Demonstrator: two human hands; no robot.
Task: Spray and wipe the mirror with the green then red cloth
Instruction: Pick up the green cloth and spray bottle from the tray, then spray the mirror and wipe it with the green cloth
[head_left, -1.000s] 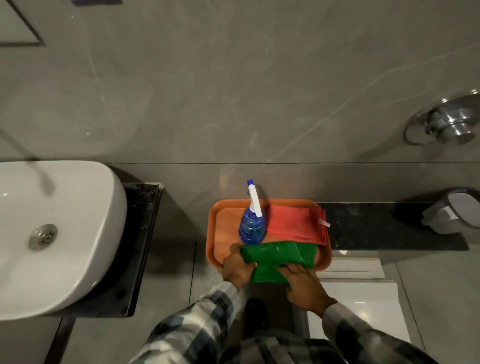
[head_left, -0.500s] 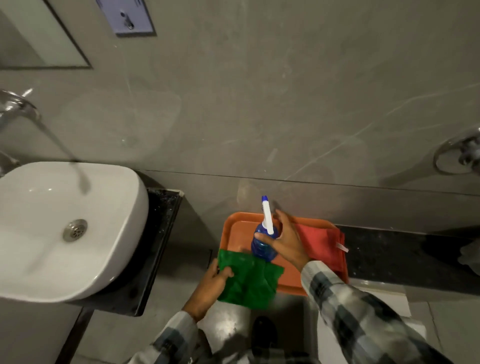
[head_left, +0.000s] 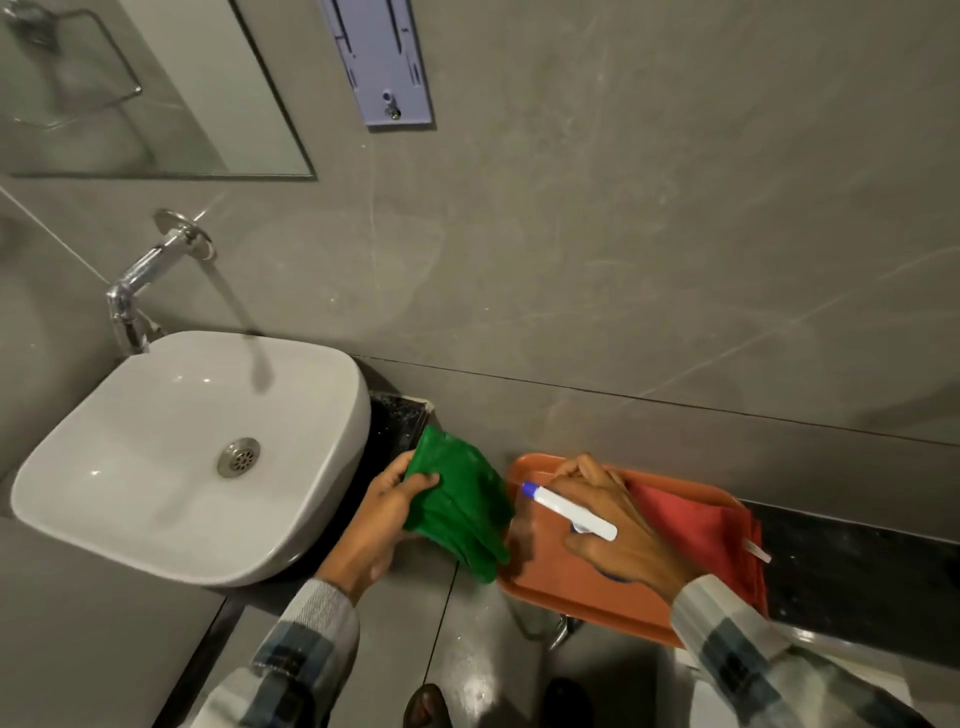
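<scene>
My left hand (head_left: 374, 525) grips the green cloth (head_left: 460, 512), which hangs crumpled between the basin and the tray. Over the orange tray (head_left: 566, 590) my right hand (head_left: 618, 530) is wrapped around the spray bottle (head_left: 569, 510); its white nozzle with a blue tip points left, and the blue body is mostly hidden by my fingers. The red cloth (head_left: 698, 535) lies folded on the right side of the tray. The mirror (head_left: 156, 88) hangs on the wall at the upper left, above the basin.
A white basin (head_left: 171, 457) sits at the left under a chrome tap (head_left: 150, 270). The tray rests on a black stone ledge (head_left: 852, 556). A pale wall-mounted plate (head_left: 379, 62) is right of the mirror. Shoes show on the floor at the bottom.
The view has swung up and left, bringing mirror and tap into sight. My left hand has carried the green cloth off the tray toward the basin. My right hand has closed on the spray bottle.
</scene>
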